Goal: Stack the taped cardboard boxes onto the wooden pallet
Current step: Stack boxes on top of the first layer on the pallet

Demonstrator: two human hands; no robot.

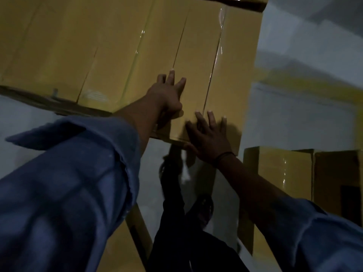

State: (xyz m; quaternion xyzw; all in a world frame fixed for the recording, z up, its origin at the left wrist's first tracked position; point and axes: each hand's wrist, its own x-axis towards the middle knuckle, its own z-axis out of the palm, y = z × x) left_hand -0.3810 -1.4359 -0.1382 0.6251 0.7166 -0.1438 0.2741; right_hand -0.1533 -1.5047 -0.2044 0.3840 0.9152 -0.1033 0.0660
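Glossy tan taped cardboard box (pixel 196 55), left hand (pixel 169 95) and right hand (pixel 208 138) pressed flat on it, both grips apart

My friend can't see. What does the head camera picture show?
A left hand and right hand press flat against a big taped cardboard box. Below, another person in dark clothes reaches up toward it; more boxes stand at right.

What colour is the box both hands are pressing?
Yellowish-brown cardboard box, with glossy clear tape; head view.

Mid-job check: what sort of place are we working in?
Probably a warehouse or storeroom: large taped cardboard boxes packed side by side, more boxes at right, bare pale wall behind.
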